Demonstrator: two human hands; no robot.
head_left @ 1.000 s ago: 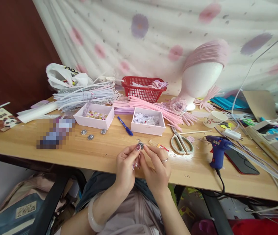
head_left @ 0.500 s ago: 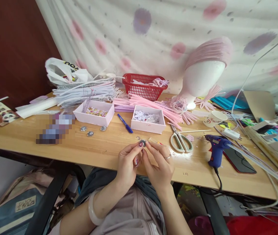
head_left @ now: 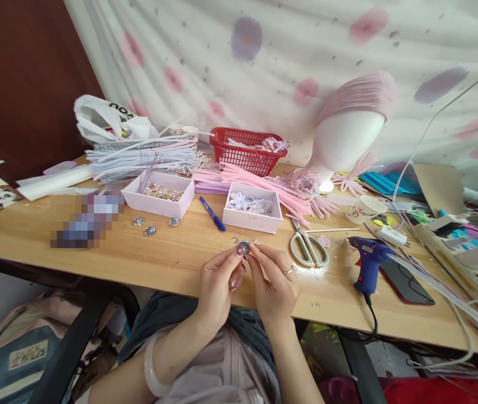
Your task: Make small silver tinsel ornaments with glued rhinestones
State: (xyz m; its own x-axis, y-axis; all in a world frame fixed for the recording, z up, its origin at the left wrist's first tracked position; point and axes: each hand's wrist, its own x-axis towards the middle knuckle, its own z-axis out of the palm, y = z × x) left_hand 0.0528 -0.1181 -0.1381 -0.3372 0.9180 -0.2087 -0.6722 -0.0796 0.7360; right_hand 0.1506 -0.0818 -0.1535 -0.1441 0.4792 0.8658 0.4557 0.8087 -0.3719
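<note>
Between my fingertips, just above the table's front part, is a small round silvery-grey embellishment [head_left: 244, 246], partly covered by the fingers. My left hand [head_left: 217, 286] pinches its left side with thumb and forefinger. On the opposite side, my right hand [head_left: 276, 280], which wears a ring, grips it with thumb and fingertips. Three similar silvery pieces [head_left: 150, 230] lie on the wood to the left, in front of a pale box [head_left: 159, 205] of gold and pink gems. A white box [head_left: 252, 217] holding white loops stands beyond my hands, with a blue pen [head_left: 212, 214] beside it.
Scissors [head_left: 308, 249], a blue glue gun [head_left: 367, 264] with its cable, and a dark phone [head_left: 407, 283] lie to the right. Behind are pink chenille stems [head_left: 260, 182], a red basket [head_left: 243, 152], a white mannequin head [head_left: 344, 137] and a paper cup [head_left: 365, 209].
The whole view has shifted slightly. Both hands stay together on the small silvery piece, which now shows a little more of its face toward me.
</note>
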